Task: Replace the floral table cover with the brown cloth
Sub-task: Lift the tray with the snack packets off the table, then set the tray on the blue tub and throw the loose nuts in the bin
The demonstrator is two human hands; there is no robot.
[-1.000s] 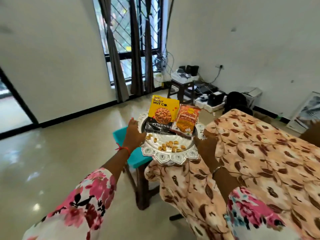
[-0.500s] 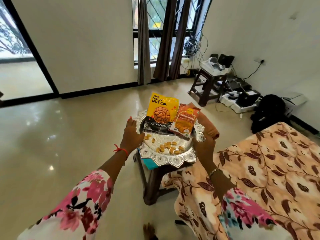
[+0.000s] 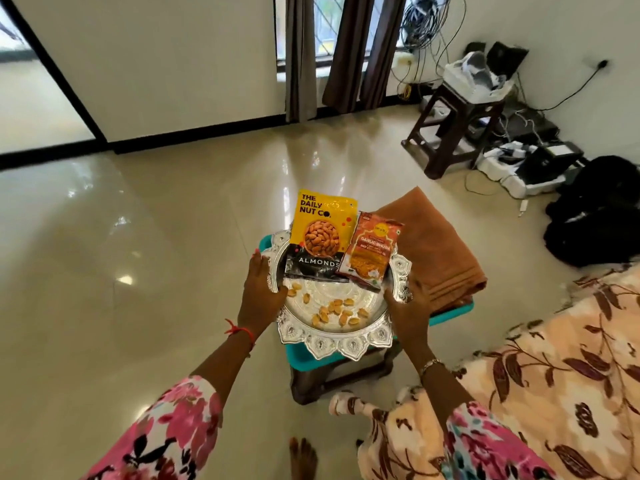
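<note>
An ornate silver tray point(image 3: 346, 344) is held between my left hand point(image 3: 260, 295) on its left rim and my right hand point(image 3: 408, 308) on its right rim. On it lie a yellow almond packet point(image 3: 320, 233), an orange snack packet point(image 3: 372, 251) and several loose nuts. The tray is over a stool with a teal seat point(image 3: 450, 311). The folded brown cloth point(image 3: 433, 251) lies on that seat, right of the tray. The floral table cover point(image 3: 554, 382) drapes the table at the lower right.
A dark wooden stool point(image 3: 453, 126) with a white bundle stands at the back right, among cables and electronics on the floor. A black bag point(image 3: 599, 213) lies near the table. My bare foot point(image 3: 303, 457) shows at the bottom. Glossy floor spreads to the left.
Both hands have carried the tray leftward off the floral table and down over the teal stool. The view has swung left, bringing the folded brown cloth into sight.
</note>
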